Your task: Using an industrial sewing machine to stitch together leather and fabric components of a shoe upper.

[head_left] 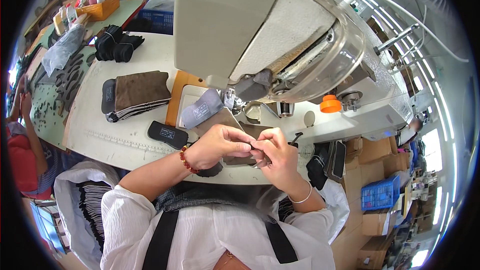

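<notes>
Industrial sewing machine [235,15], pale and bulky, stood from twelve to two o'clock of the hands, close enough for work to pass easily between it and the fingers. The white surface [125,145] spread beneath it and out toward nine o'clock. At ten o'clock lay a stack of brown fabric pieces [142,90], squared up and well apart from the machine, probably to leave elbow room yet remain reachable. Nearer, also toward ten o'clock, a brown-grey fabric piece [221,121] lay just beyond the left fingers, with a grey-blue shaped piece [202,109] over its far end, perhaps parked there for convenience.

Left hand [220,147] slanted in from eight o'clock, back upward, thumb and forefinger pressed together. Right hand [277,157] angled in from five o'clock, wrist bent inward and fingers curled. Both grips were together, meeting tip to tip above the near part of the surface, likely so that each steadied the other for fine handling. Whatever sat between the fingertips was too small and covered; I could not tell what, if anything, was clamped.
</notes>
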Available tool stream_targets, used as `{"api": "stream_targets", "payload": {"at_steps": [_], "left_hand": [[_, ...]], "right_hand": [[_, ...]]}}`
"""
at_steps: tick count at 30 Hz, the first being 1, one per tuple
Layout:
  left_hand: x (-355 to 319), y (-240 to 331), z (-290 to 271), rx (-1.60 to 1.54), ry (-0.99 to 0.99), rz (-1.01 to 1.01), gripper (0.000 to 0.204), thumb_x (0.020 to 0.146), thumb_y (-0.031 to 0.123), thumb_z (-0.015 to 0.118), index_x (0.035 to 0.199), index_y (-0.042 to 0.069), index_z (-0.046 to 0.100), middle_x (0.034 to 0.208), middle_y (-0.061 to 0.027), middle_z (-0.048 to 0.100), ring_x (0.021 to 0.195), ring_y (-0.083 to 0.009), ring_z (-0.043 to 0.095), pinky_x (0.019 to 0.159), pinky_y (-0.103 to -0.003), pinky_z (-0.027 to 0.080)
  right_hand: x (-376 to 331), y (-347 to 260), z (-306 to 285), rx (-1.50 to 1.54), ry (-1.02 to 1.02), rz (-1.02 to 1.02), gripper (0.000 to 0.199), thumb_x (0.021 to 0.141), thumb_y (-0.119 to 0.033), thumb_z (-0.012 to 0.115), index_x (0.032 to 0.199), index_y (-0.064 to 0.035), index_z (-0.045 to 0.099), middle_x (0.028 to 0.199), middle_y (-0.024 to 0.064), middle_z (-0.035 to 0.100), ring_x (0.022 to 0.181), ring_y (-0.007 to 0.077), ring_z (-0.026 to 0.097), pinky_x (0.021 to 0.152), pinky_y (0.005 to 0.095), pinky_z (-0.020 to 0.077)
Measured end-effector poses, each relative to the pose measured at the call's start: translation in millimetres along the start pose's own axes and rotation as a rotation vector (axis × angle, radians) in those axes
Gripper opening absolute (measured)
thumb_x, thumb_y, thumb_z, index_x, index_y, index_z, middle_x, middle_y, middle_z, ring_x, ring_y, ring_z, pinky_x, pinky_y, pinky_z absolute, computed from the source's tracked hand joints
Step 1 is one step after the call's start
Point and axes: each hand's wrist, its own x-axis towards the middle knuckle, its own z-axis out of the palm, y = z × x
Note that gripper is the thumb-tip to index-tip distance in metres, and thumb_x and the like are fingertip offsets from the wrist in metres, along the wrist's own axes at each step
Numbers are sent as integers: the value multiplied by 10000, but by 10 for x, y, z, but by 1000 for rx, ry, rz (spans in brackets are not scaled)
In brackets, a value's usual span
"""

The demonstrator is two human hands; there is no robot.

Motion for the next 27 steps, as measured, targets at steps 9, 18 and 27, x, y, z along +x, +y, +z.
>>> {"api": "stream_targets", "payload": {"at_steps": [9,18,27], "left_hand": [[-190,-294,-2,-69,4,-4,371,1007,119,733,1318,-73,672,1239,-144,739,1139,-196,723,1001,-312,591],[-429,-265,-113,646,13,254,219,983,105,750,1186,23,763,1049,-58,776,938,-133,730,842,-288,573],[-592,45,-194,675,104,306,171,970,17,737,1135,-6,774,1059,-59,773,958,-113,710,840,-265,557]], "right_hand": [[232,534,136,885,25,602,228,861,24,762,1057,2,647,1074,56,723,891,75,652,801,265,541],[623,792,689,309,379,-221,184,904,88,735,1084,58,720,862,38,696,693,76,599,589,239,472],[624,1000,386,48,-7,-472,458,731,198,690,1158,48,757,1134,188,744,692,186,650,592,262,540]]}}
